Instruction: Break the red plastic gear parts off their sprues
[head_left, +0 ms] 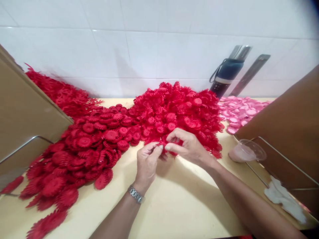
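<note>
Over the front edge of a heap of red frilly flowers (pixel 174 109), my two hands meet at a small red flower piece (pixel 162 142). My left hand (pixel 149 162), with a metal watch on its wrist, pinches this piece between thumb and fingers. From the right, my right hand (pixel 185 146) curves toward it, thumb and index fingertips apart at the piece's edge. Whether those fingertips touch it I cannot tell. To the left of my hands spreads a pile of red toothed discs (pixel 84 149), some in stacks.
Red strip-like pieces (pixel 62 96) lie at the back left. Pink discs (pixel 244 109), a dark blue bottle (pixel 228 74) and a metal bar (pixel 251 73) are at the back right. A plastic cup (pixel 246 152) and white tissue (pixel 284 199) lie right. Brown boards (pixel 27 99) flank the table (pixel 169 212).
</note>
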Available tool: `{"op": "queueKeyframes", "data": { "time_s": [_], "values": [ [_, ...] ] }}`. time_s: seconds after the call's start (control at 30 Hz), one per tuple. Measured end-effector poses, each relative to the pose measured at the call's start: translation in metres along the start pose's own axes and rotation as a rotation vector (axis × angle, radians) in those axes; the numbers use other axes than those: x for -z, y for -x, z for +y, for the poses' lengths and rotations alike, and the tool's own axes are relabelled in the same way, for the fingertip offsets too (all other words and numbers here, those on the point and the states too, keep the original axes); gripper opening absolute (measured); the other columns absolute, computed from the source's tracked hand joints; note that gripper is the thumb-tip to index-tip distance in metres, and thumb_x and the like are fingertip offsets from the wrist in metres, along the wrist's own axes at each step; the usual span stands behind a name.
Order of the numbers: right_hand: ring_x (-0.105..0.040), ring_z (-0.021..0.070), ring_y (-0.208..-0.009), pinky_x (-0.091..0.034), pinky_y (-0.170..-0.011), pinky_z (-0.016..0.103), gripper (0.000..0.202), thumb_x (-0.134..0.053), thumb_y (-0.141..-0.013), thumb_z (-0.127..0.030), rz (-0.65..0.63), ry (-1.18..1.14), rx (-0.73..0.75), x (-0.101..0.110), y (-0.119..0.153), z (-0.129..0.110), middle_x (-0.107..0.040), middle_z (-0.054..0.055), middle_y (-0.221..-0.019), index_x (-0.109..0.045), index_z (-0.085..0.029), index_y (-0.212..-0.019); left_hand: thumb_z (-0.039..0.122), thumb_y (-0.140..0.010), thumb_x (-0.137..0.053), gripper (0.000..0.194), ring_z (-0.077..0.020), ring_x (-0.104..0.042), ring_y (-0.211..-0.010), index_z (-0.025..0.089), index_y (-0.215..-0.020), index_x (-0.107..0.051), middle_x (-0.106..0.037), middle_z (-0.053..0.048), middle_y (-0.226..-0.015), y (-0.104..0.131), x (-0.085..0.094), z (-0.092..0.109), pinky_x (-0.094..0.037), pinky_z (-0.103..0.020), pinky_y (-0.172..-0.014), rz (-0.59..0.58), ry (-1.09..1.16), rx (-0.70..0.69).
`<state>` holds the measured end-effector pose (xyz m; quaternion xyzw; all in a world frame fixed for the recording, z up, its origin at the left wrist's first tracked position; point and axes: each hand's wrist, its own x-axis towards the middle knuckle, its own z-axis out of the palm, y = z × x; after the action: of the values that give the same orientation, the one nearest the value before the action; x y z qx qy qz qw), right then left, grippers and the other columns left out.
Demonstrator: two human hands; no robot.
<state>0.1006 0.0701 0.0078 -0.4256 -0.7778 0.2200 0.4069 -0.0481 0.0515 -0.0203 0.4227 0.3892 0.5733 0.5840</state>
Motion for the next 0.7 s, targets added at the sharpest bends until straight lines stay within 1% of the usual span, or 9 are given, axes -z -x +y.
{"op": "queueKeyframes", "data": {
  "time_s": [0.03, 0.1, 0.27, 0.43, 0.53, 0.6, 0.7],
  "values": [
    [-0.051, 0.0119, -0.063, -0.041, -0.059, 0.024, 0.011, -0.061, -0.079, -0.026, -0.028, -0.045, -0.007, -0.004, 0.003, -0.001, -0.055, -0.001, -0.068, -0.056, -0.018, -0.074, 0.024, -0.071, -0.062, 0.014, -0.0106, -0.053, -0.047, 0.014, -0.062, -0.063, -0.058, 0.001, -0.053, 0.000, 0.000, -0.001, -0.045, -0.022, -0.048, 0.006, -0.001, 0.003],
    [-0.051, 0.0114, -0.062, -0.041, -0.058, 0.023, 0.012, -0.060, -0.080, -0.024, -0.038, -0.096, -0.007, -0.010, 0.005, 0.000, -0.054, -0.001, -0.067, -0.056, -0.017, -0.071, 0.024, -0.070, -0.063, 0.013, -0.0112, -0.053, -0.048, 0.014, -0.062, -0.065, -0.059, 0.001, -0.054, 0.000, 0.001, -0.002, -0.045, -0.023, -0.048, 0.004, 0.018, 0.019],
    [-0.051, 0.0101, -0.061, -0.042, -0.057, 0.022, 0.017, -0.053, -0.084, -0.021, -0.066, -0.277, -0.045, -0.012, 0.005, 0.003, -0.055, 0.000, -0.066, -0.057, -0.016, -0.068, 0.021, -0.070, -0.064, 0.011, -0.0112, -0.052, -0.050, 0.015, -0.062, -0.068, -0.060, 0.001, -0.053, 0.001, 0.003, -0.004, -0.043, -0.023, -0.050, -0.007, 0.043, 0.001],
    [-0.056, 0.0102, -0.054, -0.044, -0.050, 0.022, 0.020, -0.055, -0.084, -0.028, -0.107, -0.609, -0.154, -0.016, 0.008, 0.000, -0.056, -0.002, -0.061, -0.053, -0.016, -0.068, 0.017, -0.070, -0.061, 0.013, -0.0111, -0.052, -0.049, 0.015, -0.058, -0.066, -0.059, 0.000, -0.051, 0.003, 0.003, -0.004, -0.043, -0.023, -0.049, -0.064, 0.091, 0.010],
    [-0.060, 0.0132, -0.054, -0.047, -0.052, 0.025, 0.021, -0.058, -0.083, -0.031, -0.153, -0.798, -0.190, -0.018, 0.009, 0.000, -0.058, -0.002, -0.059, -0.052, -0.016, -0.070, 0.017, -0.070, -0.062, 0.010, -0.0115, -0.052, -0.046, 0.015, -0.060, -0.065, -0.059, 0.000, -0.051, 0.003, 0.003, -0.003, -0.042, -0.023, -0.045, -0.091, 0.119, 0.017],
    [-0.060, 0.0139, -0.055, -0.049, -0.055, 0.028, 0.020, -0.059, -0.082, -0.031, -0.164, -0.851, -0.206, -0.019, 0.010, 0.000, -0.059, -0.001, -0.059, -0.051, -0.016, -0.070, 0.018, -0.069, -0.063, 0.008, -0.0115, -0.052, -0.044, 0.015, -0.062, -0.063, -0.060, 0.001, -0.051, 0.002, 0.003, -0.003, -0.040, -0.022, -0.043, -0.091, 0.132, 0.022],
    [-0.059, 0.0135, -0.055, -0.049, -0.055, 0.028, 0.019, -0.059, -0.082, -0.030, -0.150, -0.886, -0.206, -0.019, 0.010, 0.001, -0.059, -0.001, -0.059, -0.051, -0.016, -0.071, 0.020, -0.068, -0.066, 0.010, -0.0113, -0.052, -0.044, 0.015, -0.062, -0.061, -0.059, 0.001, -0.050, 0.002, 0.002, -0.002, -0.040, -0.022, -0.041, -0.090, 0.144, 0.017]
  ]
}}
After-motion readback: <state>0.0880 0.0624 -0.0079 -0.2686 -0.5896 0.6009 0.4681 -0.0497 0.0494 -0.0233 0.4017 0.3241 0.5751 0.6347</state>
